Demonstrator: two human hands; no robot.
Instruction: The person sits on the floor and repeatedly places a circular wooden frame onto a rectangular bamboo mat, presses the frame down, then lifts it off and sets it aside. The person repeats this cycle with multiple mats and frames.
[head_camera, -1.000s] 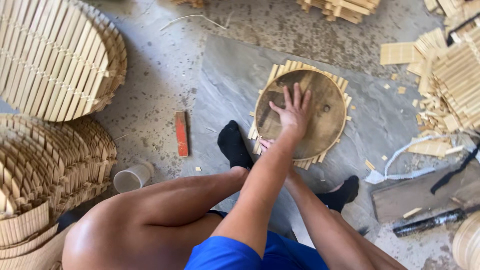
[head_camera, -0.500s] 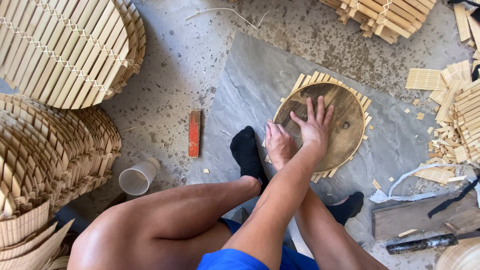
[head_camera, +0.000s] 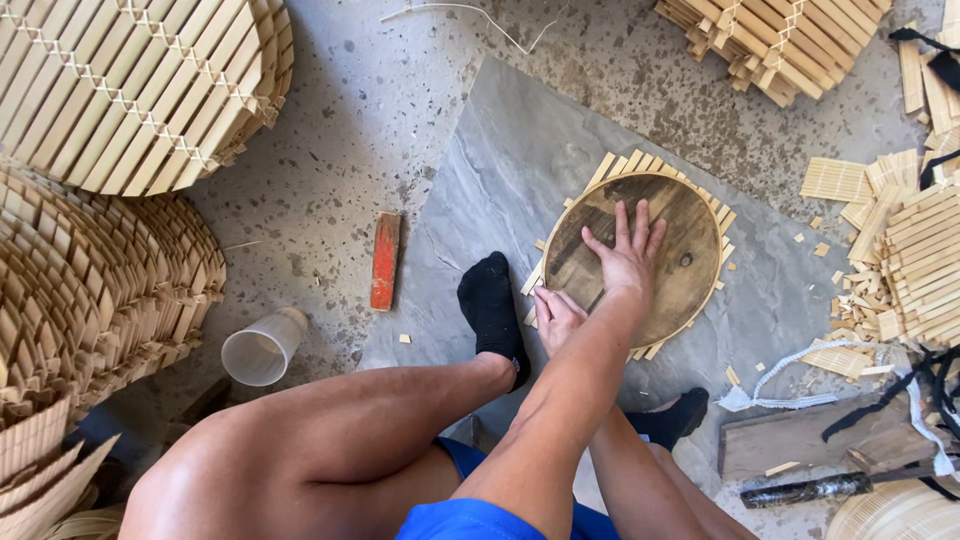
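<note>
While spread fingers (head_camera: 628, 225) press the round board (head_camera: 690, 262), the other hand (head_camera: 556, 318) touches its edge.

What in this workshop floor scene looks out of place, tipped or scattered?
A clear plastic cup lies tipped on its side on the concrete floor, left of the grey mat. Small bamboo offcuts lie scattered to the right. Nothing looks spilled.

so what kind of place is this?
Most likely a small floor-level workshop for making bamboo slat mats. Stacks of round slat mats stand on the speckled concrete floor, offcuts lie scattered, and the left hand presses a round wooden disc onto a slat mat.
</note>
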